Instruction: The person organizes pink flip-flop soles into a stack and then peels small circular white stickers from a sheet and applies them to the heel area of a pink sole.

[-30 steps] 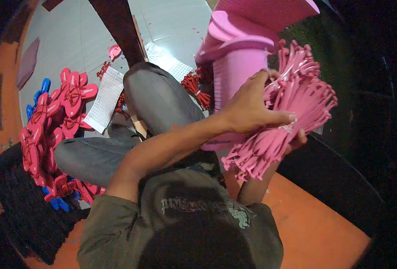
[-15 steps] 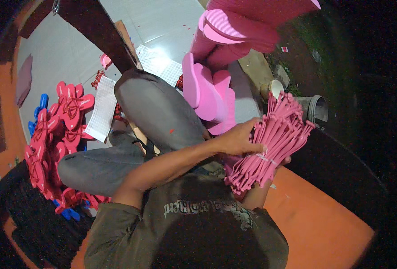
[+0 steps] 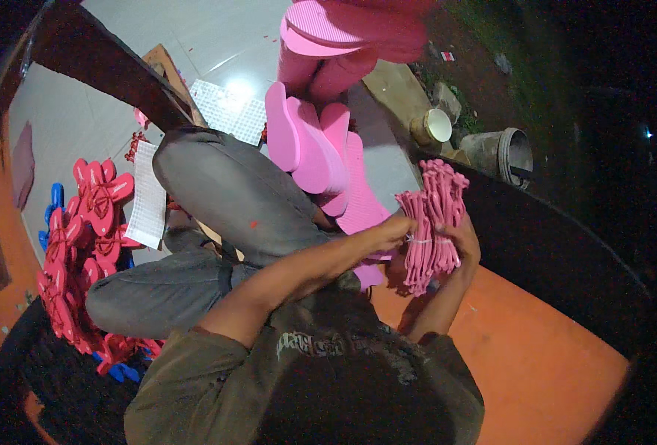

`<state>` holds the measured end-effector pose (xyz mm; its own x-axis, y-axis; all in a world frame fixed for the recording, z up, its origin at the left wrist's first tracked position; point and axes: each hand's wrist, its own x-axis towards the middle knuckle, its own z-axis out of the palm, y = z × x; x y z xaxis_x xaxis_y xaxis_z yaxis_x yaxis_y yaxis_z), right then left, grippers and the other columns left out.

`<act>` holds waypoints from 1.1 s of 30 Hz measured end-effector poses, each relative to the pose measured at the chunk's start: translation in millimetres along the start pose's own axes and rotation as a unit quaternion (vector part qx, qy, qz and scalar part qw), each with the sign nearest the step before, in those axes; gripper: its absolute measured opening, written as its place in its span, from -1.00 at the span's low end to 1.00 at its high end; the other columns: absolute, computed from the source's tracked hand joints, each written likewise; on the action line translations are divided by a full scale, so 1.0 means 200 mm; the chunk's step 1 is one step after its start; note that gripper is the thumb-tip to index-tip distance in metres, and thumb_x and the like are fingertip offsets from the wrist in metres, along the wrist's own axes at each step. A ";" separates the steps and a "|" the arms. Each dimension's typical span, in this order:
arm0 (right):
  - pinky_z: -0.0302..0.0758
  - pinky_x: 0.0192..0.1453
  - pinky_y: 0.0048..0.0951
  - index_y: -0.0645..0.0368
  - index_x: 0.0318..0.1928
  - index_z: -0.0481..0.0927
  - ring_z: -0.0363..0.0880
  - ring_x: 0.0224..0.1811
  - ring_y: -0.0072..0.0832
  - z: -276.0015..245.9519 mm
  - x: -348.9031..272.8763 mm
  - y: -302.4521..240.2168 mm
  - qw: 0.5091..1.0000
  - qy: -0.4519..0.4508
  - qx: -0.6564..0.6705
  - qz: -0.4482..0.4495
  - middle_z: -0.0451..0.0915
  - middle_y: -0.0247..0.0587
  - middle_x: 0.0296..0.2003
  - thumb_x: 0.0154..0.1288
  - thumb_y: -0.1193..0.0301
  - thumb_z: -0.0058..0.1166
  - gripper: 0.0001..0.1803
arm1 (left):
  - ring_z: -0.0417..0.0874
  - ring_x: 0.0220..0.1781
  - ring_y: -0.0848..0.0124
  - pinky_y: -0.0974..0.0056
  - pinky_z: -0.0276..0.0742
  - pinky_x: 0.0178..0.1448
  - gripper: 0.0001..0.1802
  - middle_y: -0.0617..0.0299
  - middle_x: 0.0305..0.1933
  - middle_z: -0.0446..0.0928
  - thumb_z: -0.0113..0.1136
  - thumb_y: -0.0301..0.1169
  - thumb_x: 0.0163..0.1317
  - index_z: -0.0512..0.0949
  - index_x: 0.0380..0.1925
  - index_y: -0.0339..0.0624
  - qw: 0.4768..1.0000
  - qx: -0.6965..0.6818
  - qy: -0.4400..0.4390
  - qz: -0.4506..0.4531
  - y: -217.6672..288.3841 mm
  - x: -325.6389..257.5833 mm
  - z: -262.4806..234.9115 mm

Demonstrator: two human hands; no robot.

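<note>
A bundle of pink sandal straps [image 3: 434, 211], tied round the middle with a thin white band, is upright in front of me, right of my raised knee. My right hand [image 3: 465, 239] grips the bundle from the right and behind. My left hand [image 3: 392, 230] reaches across and pinches the bundle at the white band on its left side. Leaning pink foam sandal soles [image 3: 321, 152] stand just beyond my knee, left of the bundle.
Red finished sandals [image 3: 84, 237] lie heaped at my left, with blue ones [image 3: 51, 208] among them and a white sheet [image 3: 149, 196] beside them. A grey bucket [image 3: 508, 152] and a white bowl [image 3: 437, 126] sit at the far right. An orange floor [image 3: 543, 356] lies under my right side.
The strap bundle has come down and away from my face, from in front of the pink soles to beside my knee. Both hands kept hold of it.
</note>
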<state>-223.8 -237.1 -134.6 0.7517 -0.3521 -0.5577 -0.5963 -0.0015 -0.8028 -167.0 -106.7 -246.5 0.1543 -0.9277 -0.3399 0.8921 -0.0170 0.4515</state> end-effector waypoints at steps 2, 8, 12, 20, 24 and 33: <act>0.26 0.17 -0.42 0.25 0.19 0.15 0.35 0.07 -0.42 -0.05 0.17 0.09 0.996 -0.082 -0.012 -0.033 0.37 -0.19 0.03 -0.28 0.55 0.22 -0.12 | 0.50 -0.12 0.40 0.27 0.46 -0.14 -0.49 0.24 -0.07 0.45 0.03 -0.49 0.05 0.27 0.08 -0.14 0.999 0.033 -0.008 0.013 -0.13 0.15 -0.13; 0.32 0.13 -0.44 0.19 0.24 0.08 0.28 0.14 -0.44 -0.14 0.62 0.54 0.931 -0.129 -0.323 0.113 0.29 -0.21 0.14 -0.28 0.61 0.24 -0.04 | 0.58 -0.52 0.10 0.09 0.46 -0.36 -0.62 -0.09 -0.54 0.53 0.04 -0.14 0.03 0.55 -0.56 -0.29 0.783 0.620 0.041 0.003 -0.23 0.16 -0.39; 0.34 0.11 -0.40 0.20 0.23 0.12 0.31 0.12 -0.40 -0.18 0.66 0.76 0.980 -0.166 -0.101 0.033 0.29 -0.21 0.13 -0.32 0.61 0.26 -0.04 | 0.58 -0.47 0.05 0.10 0.46 -0.33 -0.62 -0.08 -0.50 0.54 0.00 -0.13 0.05 0.55 -0.52 -0.28 0.759 0.652 0.003 -0.005 0.05 -0.09 -0.16; 0.45 -0.03 -0.38 0.25 0.20 0.08 0.39 0.04 -0.39 -0.17 0.73 0.76 0.920 -0.118 -0.304 0.219 0.27 -0.12 0.13 -0.45 0.48 0.37 0.07 | 0.59 -0.36 0.35 0.24 0.47 -0.24 -0.69 0.10 -0.46 0.57 0.00 -0.25 0.13 0.53 -0.41 -0.31 0.888 0.439 0.102 0.097 0.54 -0.43 -0.13; 0.49 -0.12 -0.30 0.32 -0.14 0.52 0.55 -0.19 -0.22 -0.18 0.89 0.53 0.716 -0.221 -0.614 0.248 0.54 -0.01 -0.14 -0.41 0.30 0.36 -0.33 | 0.56 -0.38 0.44 0.33 0.47 -0.26 -0.72 0.19 -0.48 0.55 0.04 -0.27 0.14 0.52 -0.38 -0.32 0.891 0.380 0.195 0.157 0.79 -0.60 -0.23; 0.39 -0.05 -0.32 0.07 0.11 0.30 0.40 -0.01 -0.37 0.24 1.31 -0.69 0.982 0.018 0.172 -0.078 0.42 -0.30 -0.02 0.24 0.09 -0.10 -0.50 | 0.46 -0.09 0.20 0.18 0.36 -0.02 -0.51 0.04 -0.14 0.46 0.19 -0.08 -0.01 0.45 -0.18 -0.20 0.477 0.577 0.460 0.478 1.46 -0.60 -0.26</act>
<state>69.0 -284.1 -179.0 0.8121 -0.4056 -0.4195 -0.3398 0.2557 -0.9051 97.4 19.7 -116.9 0.8505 -0.1714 0.4973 -0.5181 -0.4368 0.7354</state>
